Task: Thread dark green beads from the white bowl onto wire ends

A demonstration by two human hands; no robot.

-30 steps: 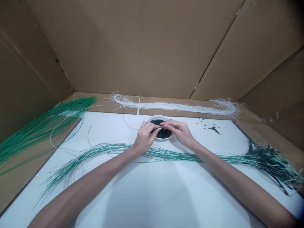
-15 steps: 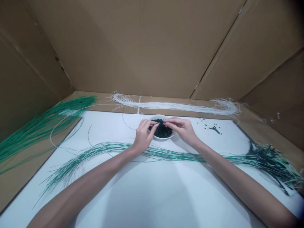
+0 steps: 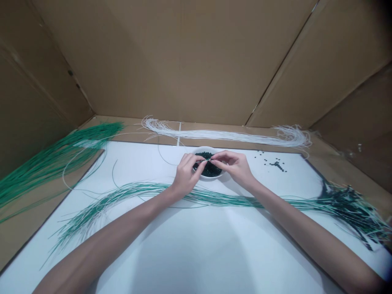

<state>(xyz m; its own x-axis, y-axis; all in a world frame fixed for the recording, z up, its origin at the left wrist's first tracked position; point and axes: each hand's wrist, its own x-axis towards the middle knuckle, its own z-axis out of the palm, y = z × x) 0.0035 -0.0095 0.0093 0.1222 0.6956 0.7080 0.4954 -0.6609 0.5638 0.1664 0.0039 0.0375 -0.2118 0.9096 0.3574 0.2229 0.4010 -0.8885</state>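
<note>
A white bowl (image 3: 204,149) filled with dark green beads (image 3: 210,171) sits at the far middle of a white board (image 3: 196,253). My left hand (image 3: 185,174) hovers over the bowl's left side, pinching a thin pale strand (image 3: 202,161) between thumb and forefinger. My right hand (image 3: 231,165) comes in from the right, its fingertips meeting the strand's end above the beads. The fingers hide what is at that tip. Neither hand touches the bowl.
A long bundle of green-and-white strands (image 3: 214,199) crosses the board under my forearms, with dark beaded ends at the right. Loose beads (image 3: 277,165) lie on the board. White strands (image 3: 226,136) and green strands (image 3: 61,157) lie beyond it. Cardboard walls surround the area.
My fingertips have come closer together over the bowl, and the strand between them is now mostly hidden. The bowl and bundles have shifted only slightly in the view.
</note>
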